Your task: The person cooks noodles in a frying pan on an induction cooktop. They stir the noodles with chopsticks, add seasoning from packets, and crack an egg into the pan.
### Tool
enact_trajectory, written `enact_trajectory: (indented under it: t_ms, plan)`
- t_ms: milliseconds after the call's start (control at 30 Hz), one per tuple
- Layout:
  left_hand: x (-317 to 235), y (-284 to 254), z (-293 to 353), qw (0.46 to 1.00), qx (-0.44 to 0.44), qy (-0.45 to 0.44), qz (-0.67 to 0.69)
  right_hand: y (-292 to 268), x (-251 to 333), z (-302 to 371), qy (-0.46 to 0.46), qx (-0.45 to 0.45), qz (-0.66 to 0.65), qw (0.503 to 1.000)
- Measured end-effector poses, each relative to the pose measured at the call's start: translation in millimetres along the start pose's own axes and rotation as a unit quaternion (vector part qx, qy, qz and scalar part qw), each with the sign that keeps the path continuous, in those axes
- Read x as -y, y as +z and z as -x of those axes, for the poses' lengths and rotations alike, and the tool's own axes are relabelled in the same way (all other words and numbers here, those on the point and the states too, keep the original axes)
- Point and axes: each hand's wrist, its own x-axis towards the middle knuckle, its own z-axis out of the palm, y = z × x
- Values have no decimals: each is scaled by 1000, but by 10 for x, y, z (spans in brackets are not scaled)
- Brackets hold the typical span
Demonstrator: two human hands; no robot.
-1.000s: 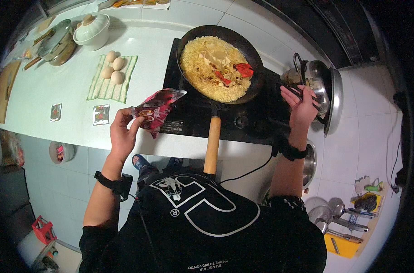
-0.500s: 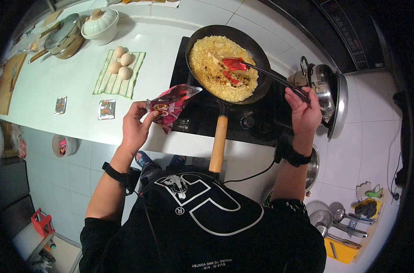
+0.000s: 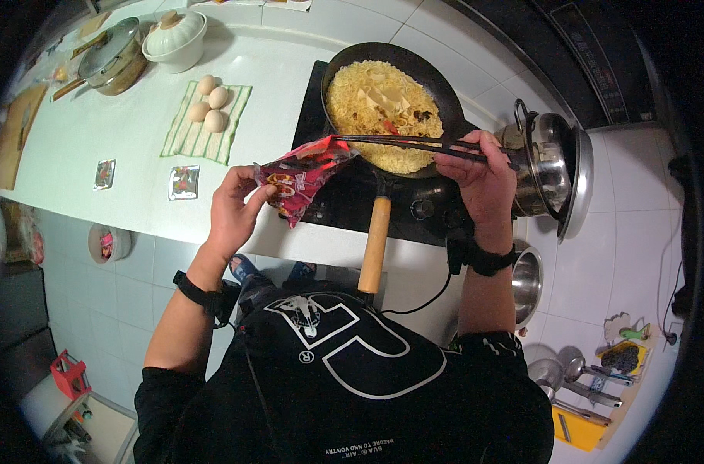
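Head view: The left hand (image 3: 240, 209) has its grip clamped on the lower left end of a red plastic pouch (image 3: 299, 182), thumb on the near face. The pouch is held tilted above the front left of a black cooktop (image 3: 333, 224), just to the left of the pan handle (image 3: 375, 243). The right hand (image 3: 483, 178) has its grip clenched around a pair of dark chopsticks (image 3: 418, 144). The chopsticks extend leftward across the front part of a black pan (image 3: 437, 81); their tips are at the upper edge of the pouch. Whether the tips are inside it cannot be told. The pan contains yellowish noodles (image 3: 352, 100), with pale flat pieces (image 3: 384, 97) and dark and red bits on top. Left of the cooktop, the white surface (image 3: 244, 155) carries four eggs (image 3: 215, 121) on a striped cloth (image 3: 178, 139) and two small sachets (image 3: 183, 183). A steel pot (image 3: 551, 166) stands right of the right hand.
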Motion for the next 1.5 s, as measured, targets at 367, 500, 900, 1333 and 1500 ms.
enact_trajectory:
  t_ms: [367, 500, 900, 1333, 1500]
  plan:
    - [68, -33, 4, 999, -10, -17, 31, -226, 123, -17, -47, -35, 60, 997]
    - [97, -42, 32, 999, -19, -11, 40, -445, 188, -29, -94, -91, 111, 985]
    - [204, -143, 86, 1000, -17, -8, -5, -277, -254, -131, -55, -98, 258, 960]
    - [253, -201, 122, 1000, -23, 5, 4, -607, 132, -55, -132, -214, 225, 941]
    - [227, -181, 100, 1000, -17, -8, -2, -892, -79, -161, -43, -211, 242, 946]
